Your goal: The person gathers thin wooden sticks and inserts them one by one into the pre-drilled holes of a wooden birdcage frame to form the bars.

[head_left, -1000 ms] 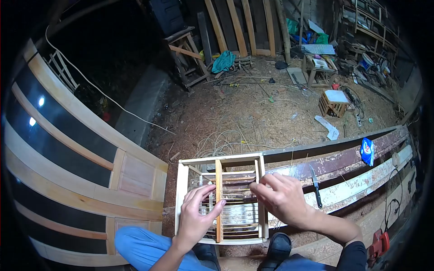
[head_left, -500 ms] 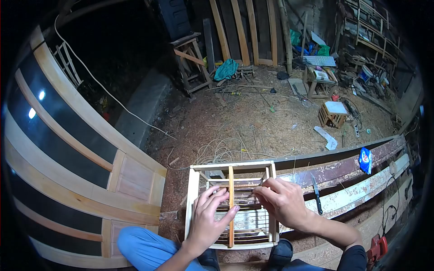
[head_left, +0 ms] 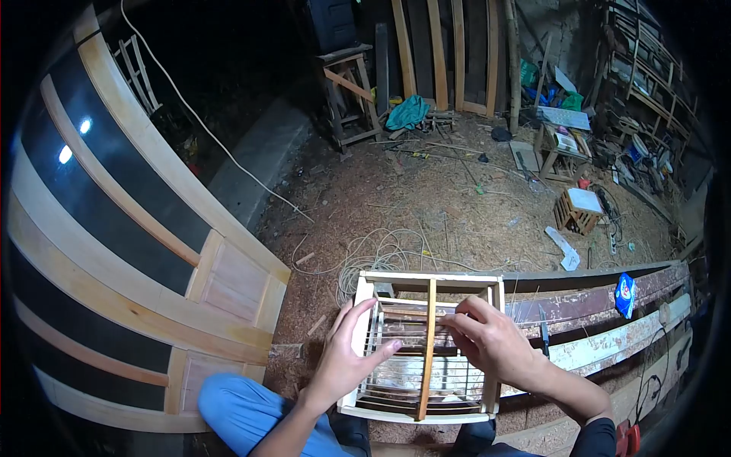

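A small pale wooden frame [head_left: 496, 293] like a cage, with thin rods running across it, stands in front of my knees. An orange-brown slat [head_left: 428, 358] crosses its middle from the far rail to the near one. My left hand [head_left: 344, 358] is open at the frame's left side, thumb spread away from the fingers and reaching over the rods. Inside the right half, my right hand [head_left: 493, 343] is closed in a pinch near the slat, apparently on a thin rod; the fingertips partly hide it.
A knife [head_left: 544, 333] and a blue packet [head_left: 625, 295] lie on the plank bench [head_left: 586, 352] at right. Large wooden panels [head_left: 236, 282] stand at left. Coiled cord [head_left: 373, 255] lies on the shavings-strewn floor beyond the frame. A slatted box [head_left: 577, 211] sits farther off.
The view has turned, so the frame appears farther right. My left hand has moved left from the slat to the frame's left side, its thumb spreading. My right hand keeps its pinch.
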